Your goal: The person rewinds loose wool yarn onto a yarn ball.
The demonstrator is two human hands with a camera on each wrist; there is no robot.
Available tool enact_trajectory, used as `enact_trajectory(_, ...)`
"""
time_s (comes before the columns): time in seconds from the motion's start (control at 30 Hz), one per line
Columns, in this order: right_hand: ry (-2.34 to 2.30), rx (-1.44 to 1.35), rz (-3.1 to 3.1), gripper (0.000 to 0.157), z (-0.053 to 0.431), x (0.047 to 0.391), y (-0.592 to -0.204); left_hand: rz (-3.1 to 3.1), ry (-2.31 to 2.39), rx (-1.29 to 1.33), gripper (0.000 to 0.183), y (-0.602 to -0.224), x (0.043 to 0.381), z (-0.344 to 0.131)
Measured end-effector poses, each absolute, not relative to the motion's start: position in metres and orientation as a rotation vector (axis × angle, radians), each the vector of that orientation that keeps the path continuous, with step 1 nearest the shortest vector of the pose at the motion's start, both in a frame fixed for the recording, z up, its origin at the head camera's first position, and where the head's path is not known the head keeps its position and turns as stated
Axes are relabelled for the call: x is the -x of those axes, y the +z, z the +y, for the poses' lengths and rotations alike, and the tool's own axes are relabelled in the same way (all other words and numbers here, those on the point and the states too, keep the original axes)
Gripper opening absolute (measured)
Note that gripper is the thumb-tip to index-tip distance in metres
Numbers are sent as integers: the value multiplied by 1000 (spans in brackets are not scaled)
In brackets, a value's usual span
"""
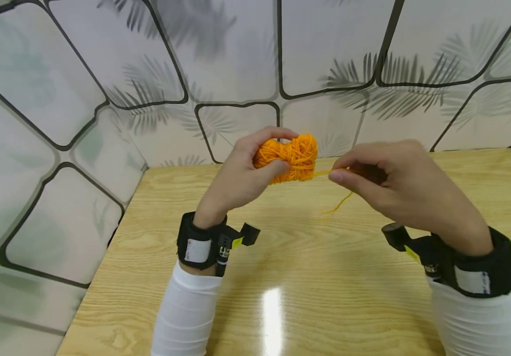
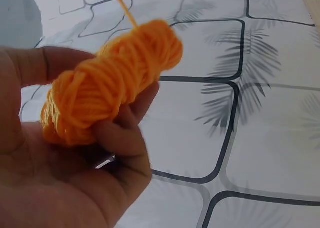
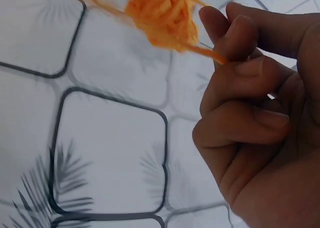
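Observation:
A small skein of orange yarn is held above the far part of the table by my left hand. In the left wrist view the fingers curl round the wound yarn, and one strand leads off its top end. To the right, my right hand pinches that strand between thumb and forefinger, a short way from the skein. A loose tail of yarn hangs below the right fingertips. From the right wrist, the skein looks blurred, and the other right fingers are curled in.
Beneath both hands lies a light wood-grain table, with a bright reflection near its front. A wall with a stone-and-leaf pattern rises behind the table and along its left side. Each wrist wears a black strap with a small camera.

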State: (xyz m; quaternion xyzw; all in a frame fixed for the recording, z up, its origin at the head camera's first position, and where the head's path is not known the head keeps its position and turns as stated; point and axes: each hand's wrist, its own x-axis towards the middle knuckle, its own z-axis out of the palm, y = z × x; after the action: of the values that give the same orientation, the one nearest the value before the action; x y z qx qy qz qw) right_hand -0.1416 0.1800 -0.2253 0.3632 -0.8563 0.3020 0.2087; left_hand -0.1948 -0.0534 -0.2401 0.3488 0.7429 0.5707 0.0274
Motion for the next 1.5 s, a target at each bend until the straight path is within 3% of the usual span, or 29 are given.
enact_trajectory(0.23, 943, -1097, -2178, 18, 180, 145, -218, 2101, 1398, -1322, 34, -249, 200, -58)
enact_trajectory(0.43, 1179, -1045, -2171, 18, 173, 158, -231, 1778, 1588, -1454, 34, -246, 195, -59)
enact_trajectory(0.7, 1388, -994, -2279, 18, 171, 173, -257, 1591, 2163, -1069, 33, -243, 197, -57)
enact_trajectory(1.0, 1048, -1097, -2358, 11, 160, 167, -254, 1697, 2476, -838, 33, -247, 207, -51)
enact_trajectory(1.27, 784, -1049, -2326, 9, 169, 152, -238, 2338, 1972, -1005, 32, -250, 205, -47)
enact_trajectory(1.5, 827, -993, -2206, 11, 173, 152, -224, 2034, 1591, -1282, 27, -246, 199, -57)
